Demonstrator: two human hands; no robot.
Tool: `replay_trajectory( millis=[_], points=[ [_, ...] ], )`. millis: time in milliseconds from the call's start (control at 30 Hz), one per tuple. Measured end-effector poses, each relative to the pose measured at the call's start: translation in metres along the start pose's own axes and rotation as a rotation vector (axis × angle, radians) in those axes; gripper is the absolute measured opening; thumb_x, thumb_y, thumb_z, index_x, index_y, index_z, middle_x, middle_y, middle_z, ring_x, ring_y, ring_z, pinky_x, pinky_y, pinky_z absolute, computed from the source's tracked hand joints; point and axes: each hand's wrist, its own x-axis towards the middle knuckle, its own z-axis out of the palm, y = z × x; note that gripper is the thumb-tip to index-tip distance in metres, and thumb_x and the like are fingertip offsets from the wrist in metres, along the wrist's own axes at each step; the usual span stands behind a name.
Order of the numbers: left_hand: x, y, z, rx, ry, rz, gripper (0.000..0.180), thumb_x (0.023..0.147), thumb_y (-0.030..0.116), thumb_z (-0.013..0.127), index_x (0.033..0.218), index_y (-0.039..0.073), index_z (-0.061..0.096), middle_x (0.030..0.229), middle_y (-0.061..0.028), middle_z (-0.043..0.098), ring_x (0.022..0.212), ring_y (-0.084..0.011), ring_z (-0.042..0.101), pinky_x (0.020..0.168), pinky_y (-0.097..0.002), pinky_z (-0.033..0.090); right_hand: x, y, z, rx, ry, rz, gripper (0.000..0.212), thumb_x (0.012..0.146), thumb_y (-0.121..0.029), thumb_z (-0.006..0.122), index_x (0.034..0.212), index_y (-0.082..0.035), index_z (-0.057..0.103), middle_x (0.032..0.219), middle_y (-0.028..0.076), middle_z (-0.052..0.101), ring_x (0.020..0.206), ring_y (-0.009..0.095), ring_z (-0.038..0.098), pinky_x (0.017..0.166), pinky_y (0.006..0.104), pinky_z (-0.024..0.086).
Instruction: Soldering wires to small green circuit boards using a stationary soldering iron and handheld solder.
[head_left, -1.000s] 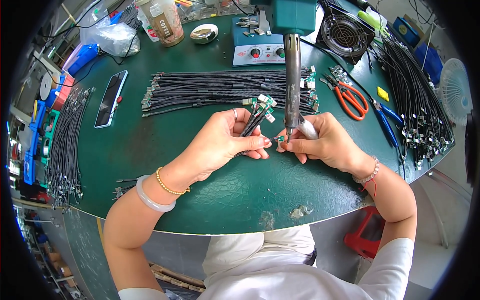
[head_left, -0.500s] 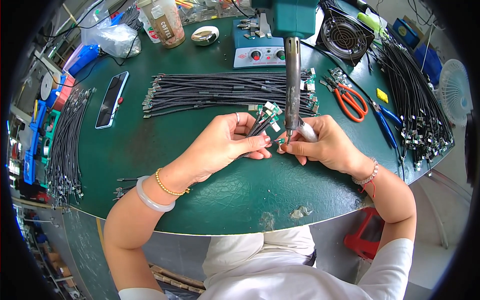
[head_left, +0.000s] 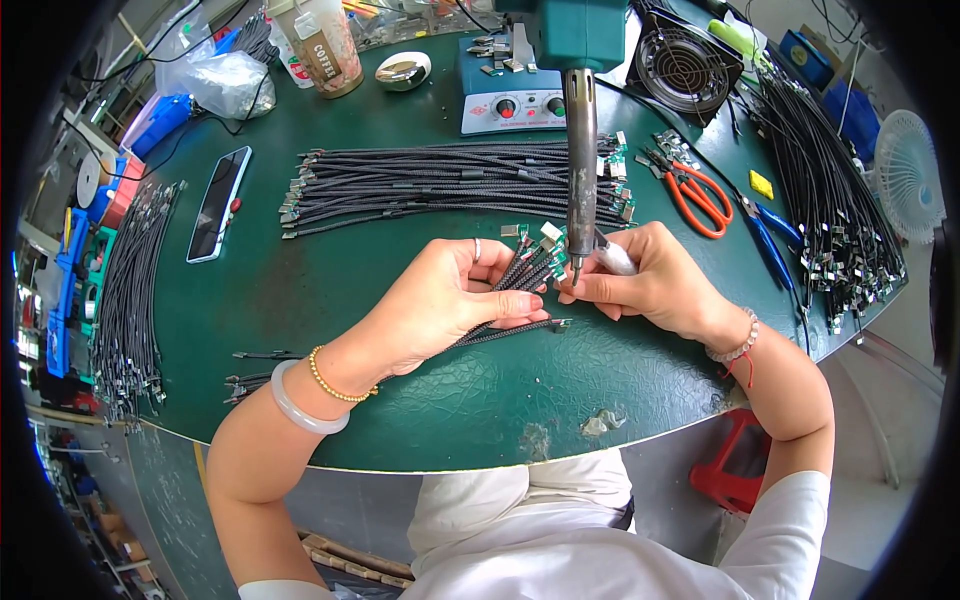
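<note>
My left hand is closed round a small bundle of black braided cables, whose upper ends carry green circuit boards and metal plugs. Below its fingers, one loose cable end points right, with no green board on it. My right hand is closed, with a white-wrapped, stick-like tool lodged between thumb and forefinger. Its thumb and fingertip pinch together beside the tip of an upright soldering iron; what they pinch, if anything, is hidden. The iron hangs from a green machine head.
A row of black cables lies behind my hands. Orange-handled cutters, blue-handled pliers and a cable heap are at right. A phone and more cables lie left. The soldering control box stands behind.
The small white connector at the iron tip has left my right fingertips' view. The bundle in my left hand has fanned out, and a loose cable end now shows under it.
</note>
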Motion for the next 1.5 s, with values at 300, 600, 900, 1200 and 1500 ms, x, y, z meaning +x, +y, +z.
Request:
replay_trajectory(
  millis=[300, 600, 900, 1200, 1500],
  points=[
    [0.001, 0.002, 0.001, -0.035, 0.015, 0.009, 0.017, 0.083, 0.009, 0.057, 0.093, -0.003, 0.051, 0.083, -0.0119, 0.061, 0.077, -0.0137, 0.06, 0.069, -0.021, 0.049, -0.004, -0.002, 0.001, -0.004, 0.012, -0.018, 0.009, 0.077, -0.006, 0.062, 0.079, 0.003, 0.062, 0.073, 0.007, 0.062, 0.051, 0.004, 0.047, 0.047, 0.0174, 0.038],
    [0.004, 0.008, 0.007, -0.09, 0.106, 0.029, 0.018, 0.076, 0.001, 0.062, 0.089, -0.003, 0.052, 0.081, -0.0116, 0.06, 0.075, -0.0163, 0.062, 0.068, -0.0248, 0.052, -0.006, -0.008, 0.003, 0.036, 0.092, 0.012, 0.014, 0.08, -0.009, 0.06, 0.088, 0.002, 0.063, 0.07, 0.004, 0.061, 0.051, 0.003, 0.046, 0.044, 0.0161, 0.034],
    [0.008, 0.001, 0.011, 0.01, 0.133, 0.055, 0.022, 0.069, -0.001, 0.068, 0.085, -0.003, 0.053, 0.08, -0.0095, 0.059, 0.075, -0.0168, 0.062, 0.07, -0.026, 0.052, -0.005, -0.005, 0.0, 0.038, 0.108, -0.015, 0.016, 0.081, -0.011, 0.06, 0.093, -0.003, 0.064, 0.061, -0.002, 0.055, 0.048, 0.0, 0.04, 0.041, 0.0152, 0.026],
    [0.004, 0.005, 0.01, 0.036, 0.132, 0.058, 0.021, 0.07, -0.001, 0.068, 0.085, -0.003, 0.053, 0.079, -0.0092, 0.059, 0.075, -0.0163, 0.062, 0.071, -0.0257, 0.052, -0.005, -0.006, 0.003, 0.033, 0.102, -0.057, 0.014, 0.08, -0.009, 0.06, 0.091, -0.002, 0.064, 0.064, -0.001, 0.057, 0.051, 0.0, 0.043, 0.042, 0.0145, 0.027],
    [-0.005, 0.006, 0.004, -0.041, 0.042, 0.039, 0.017, 0.078, 0.004, 0.06, 0.091, -0.006, 0.054, 0.087, -0.0097, 0.058, 0.082, -0.0181, 0.062, 0.071, -0.0246, 0.051, -0.01, -0.011, 0.006, -0.055, 0.002, 0.004, 0.013, 0.079, -0.013, 0.063, 0.076, -0.001, 0.062, 0.064, 0.001, 0.056, 0.053, 0.003, 0.046, 0.042, 0.0159, 0.031]
  ],
)
